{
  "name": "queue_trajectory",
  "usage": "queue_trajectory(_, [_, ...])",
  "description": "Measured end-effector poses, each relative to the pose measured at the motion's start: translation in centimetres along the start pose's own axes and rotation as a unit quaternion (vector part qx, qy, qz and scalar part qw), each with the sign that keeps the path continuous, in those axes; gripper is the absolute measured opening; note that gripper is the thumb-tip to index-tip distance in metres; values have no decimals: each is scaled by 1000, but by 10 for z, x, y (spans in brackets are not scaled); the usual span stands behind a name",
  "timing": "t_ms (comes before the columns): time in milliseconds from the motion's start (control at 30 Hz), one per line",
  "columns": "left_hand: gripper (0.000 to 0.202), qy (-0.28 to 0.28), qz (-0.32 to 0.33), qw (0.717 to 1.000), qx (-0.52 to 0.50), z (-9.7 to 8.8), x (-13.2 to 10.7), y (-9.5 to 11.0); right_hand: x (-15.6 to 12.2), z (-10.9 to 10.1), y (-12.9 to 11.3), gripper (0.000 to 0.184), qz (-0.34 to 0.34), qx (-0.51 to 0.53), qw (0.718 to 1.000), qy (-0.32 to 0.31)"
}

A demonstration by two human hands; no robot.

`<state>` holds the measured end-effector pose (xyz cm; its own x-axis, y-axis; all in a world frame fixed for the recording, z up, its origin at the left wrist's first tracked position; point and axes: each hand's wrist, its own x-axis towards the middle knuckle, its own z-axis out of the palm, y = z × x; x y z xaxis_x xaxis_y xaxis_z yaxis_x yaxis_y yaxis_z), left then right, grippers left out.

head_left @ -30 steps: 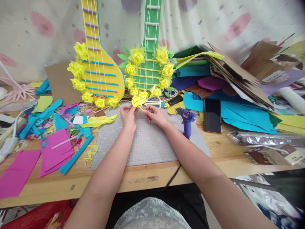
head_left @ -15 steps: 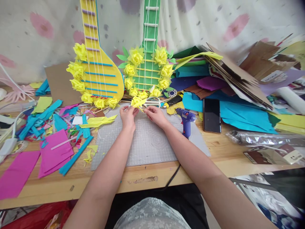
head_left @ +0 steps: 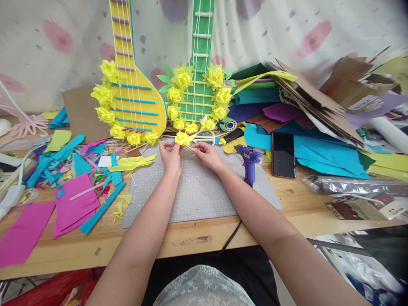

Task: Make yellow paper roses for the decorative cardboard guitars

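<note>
Over the grey cutting mat (head_left: 204, 204), my left hand (head_left: 171, 156) pinches a small yellow paper flower (head_left: 182, 137), fingers closed at its left and underside. My right hand (head_left: 207, 154) is closed in a pinch on the thin stick (head_left: 188, 147) that runs to the flower's base. A loose yellow petal end sticks out on the flower's right. Just behind my right hand lie white-handled scissors (head_left: 213, 138). To the right, a blue glue gun (head_left: 250, 165) stands on the mat. A green paper guitar (head_left: 200, 94) trimmed with yellow flowers leans behind the hands.
A yellow guitar (head_left: 140, 93) leans at back left. Paper scraps and pink sheets (head_left: 76, 199) spread over the left side. A phone (head_left: 283, 154), blue paper (head_left: 328, 155) and stacked cardboard (head_left: 318, 95) occupy the right. The glue gun's cord (head_left: 232, 236) hangs over the front edge.
Both hands stay almost in place with the flower and stick between them. The yellow petal end beside the flower sits closer in to it now. The view has shifted very slightly.
</note>
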<state>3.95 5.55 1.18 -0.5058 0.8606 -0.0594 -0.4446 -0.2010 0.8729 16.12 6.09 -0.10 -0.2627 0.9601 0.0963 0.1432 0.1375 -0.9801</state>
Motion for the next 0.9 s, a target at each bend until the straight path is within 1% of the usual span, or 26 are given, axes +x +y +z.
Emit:
queue_trajectory(100, [33,1,6,1000,0,0,-1,0,1,2,0,26,-26,1,999,20])
queue_trajectory(200, [34,-2,-4,1000,-4,-1,-1,0,0,3,-2,29,-16,-6,999,27])
queue_trajectory(267, [35,4,-27,1000,-16,-2,-1,0,0,3,-3,31,-14,-16,999,30])
queue_trajectory(400, [32,27,-108,993,-33,-1,0,3,1,2,-1,31,-26,-33,999,30])
queue_trajectory(500, [31,31,-137,990,-30,0,0,7,1,1,0,32,-28,-46,998,29])
queue_trajectory(600, [32,36,-135,990,-26,1,0,9,0,0,-2,33,-24,-47,998,28])
queue_trajectory(700, [34,25,-123,992,-25,1,1,8,-1,-2,-4,32,-23,-51,998,29])
queue_trajectory(900, [39,19,-100,995,-15,-1,2,6,1,-3,1,29,-37,-79,996,19])
